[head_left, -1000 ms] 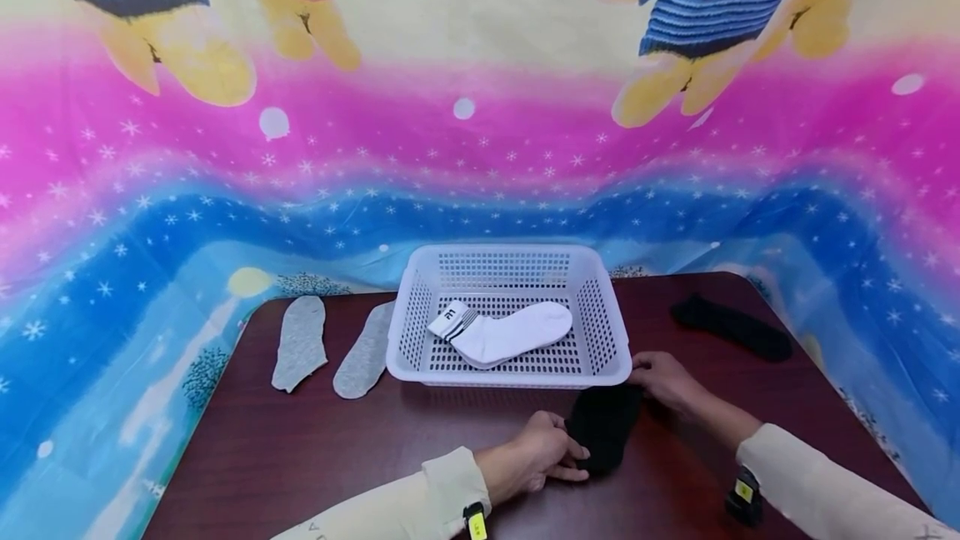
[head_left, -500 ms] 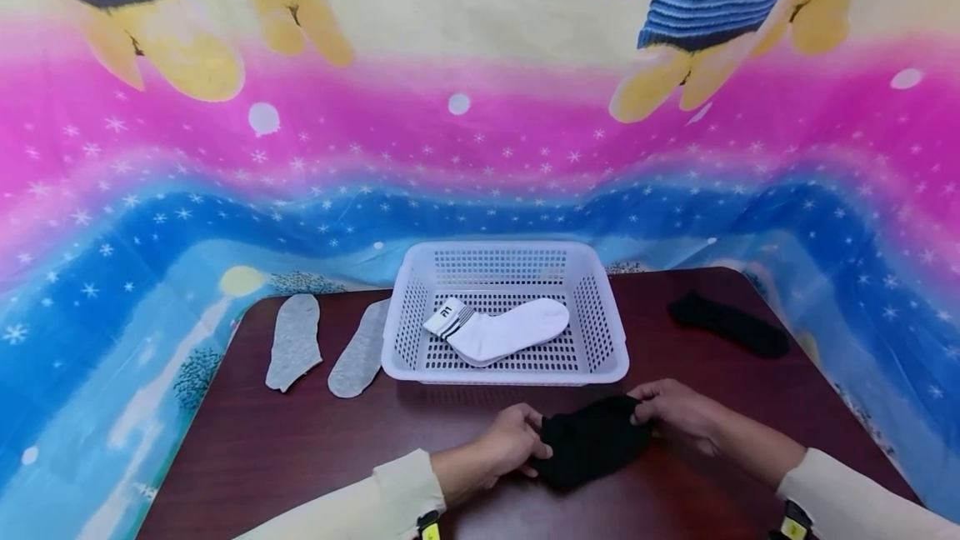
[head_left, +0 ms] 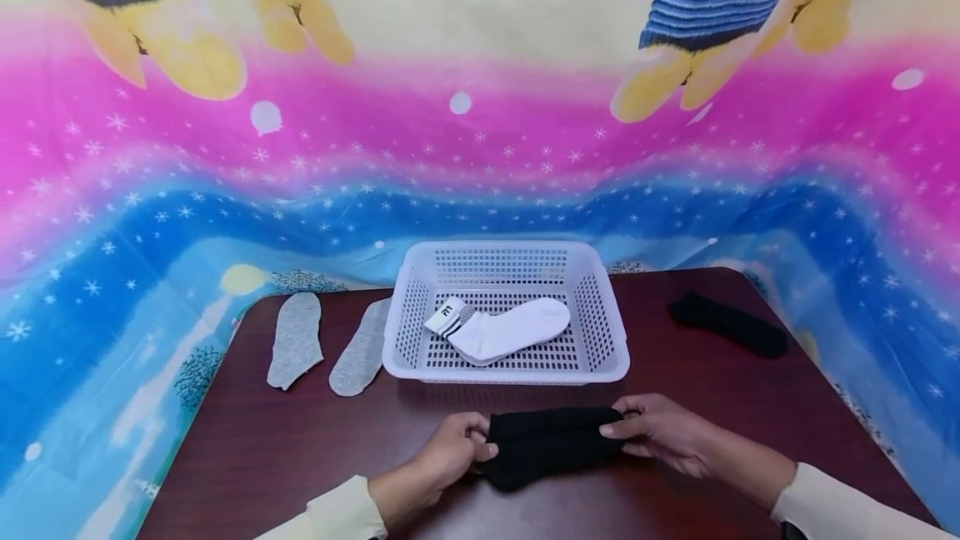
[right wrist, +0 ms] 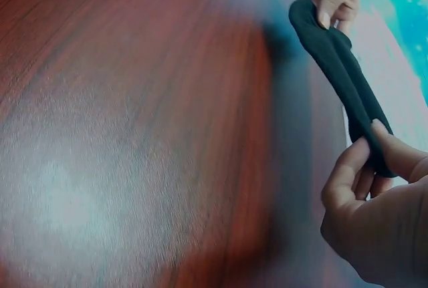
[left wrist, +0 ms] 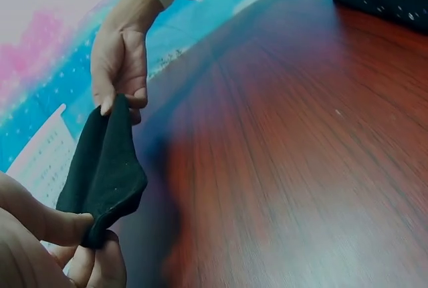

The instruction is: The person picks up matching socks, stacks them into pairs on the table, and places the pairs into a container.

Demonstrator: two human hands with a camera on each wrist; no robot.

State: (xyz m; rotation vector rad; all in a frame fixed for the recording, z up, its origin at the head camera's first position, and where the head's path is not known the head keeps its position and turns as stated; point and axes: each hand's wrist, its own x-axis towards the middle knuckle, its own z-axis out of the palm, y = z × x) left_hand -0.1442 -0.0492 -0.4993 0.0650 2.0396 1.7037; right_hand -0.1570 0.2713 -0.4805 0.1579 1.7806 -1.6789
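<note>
Black sock (head_left: 551,446) stretched above tabletop (head_left: 300,457), pinched at one end by left hand (head_left: 448,454), at the other by right hand (head_left: 660,432); wrist views blurred, fingertips partly hidden.

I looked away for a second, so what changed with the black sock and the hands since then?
Both hands, left hand and right hand, took the black sock by its ends, lifted it off the table and stretched it sideways. Basket and other socks stayed put.
</note>
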